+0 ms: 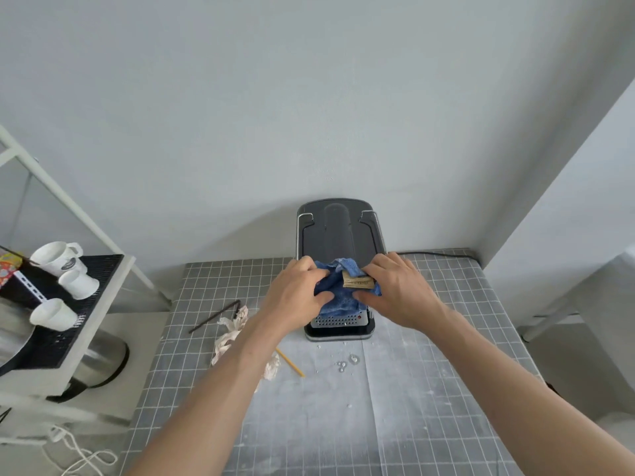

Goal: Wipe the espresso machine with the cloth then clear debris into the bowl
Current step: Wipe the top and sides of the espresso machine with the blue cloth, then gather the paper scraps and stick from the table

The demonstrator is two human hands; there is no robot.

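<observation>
A crumpled blue cloth (338, 293), a tan label sewn to its upper fold, is bunched between two hands over the front of a dark grey espresso machine (338, 231) set against the wall on a grid-patterned table cover (429, 389). On the left, the cloth's edge is gripped by the left hand (295, 293), fingers curled over the top and thumb pressed beneath. On the right, the other edge is pinched by the right hand (398, 292) beside the label. The perforated drip tray (338, 321) is seen just below the cloth. Crumpled paper (233, 333), a dark stick (214, 316) and a yellow stick (291, 363) are scattered left of the machine.
</observation>
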